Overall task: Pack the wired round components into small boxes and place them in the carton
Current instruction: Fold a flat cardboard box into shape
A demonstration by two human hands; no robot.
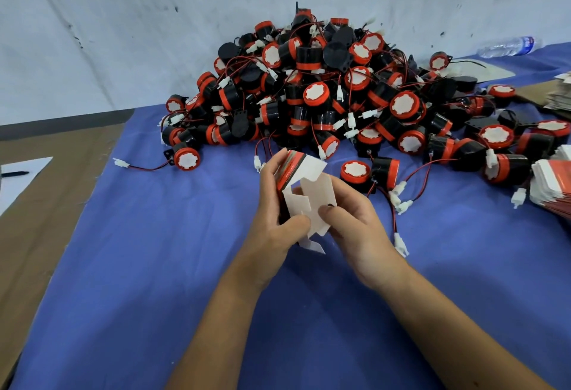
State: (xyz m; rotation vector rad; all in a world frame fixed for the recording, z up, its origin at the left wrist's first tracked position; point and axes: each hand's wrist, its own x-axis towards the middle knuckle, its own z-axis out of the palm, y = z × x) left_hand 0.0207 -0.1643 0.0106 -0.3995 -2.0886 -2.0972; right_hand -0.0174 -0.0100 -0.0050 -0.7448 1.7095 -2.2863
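A brown worktop [46,204] shows bare along the left edge, where a white sheet of paper [21,179] lies with a dark pen [15,174] on it, both cut off by the frame. A blue cloth [154,266] covers the rest of the surface and runs back to a pale, scuffed wall [123,18].

At the middle, above the cloth, the left hand [278,213] grips a small box [304,201], fingers curled round its red-and-black printed side and thumb pressed on a white flap. The right hand [349,213] pinches the same box from the other side, thumb on the flap, fingers behind it. The box is only part-folded, its white flaps open; what lies inside cannot be made out.

Behind the hands, a large pile of wired round components [324,89] leans against the wall: black bodies, red rims, white faces, red-and-black leads with white plugs. Many at the bottom are buried and cannot be told apart.

Far right, a stack of flat boxes [553,185] is cut off at the frame edge, with a blurred stack of cardboard [559,93] beyond it. A clear plastic bottle [506,46] lies on its side by the wall.
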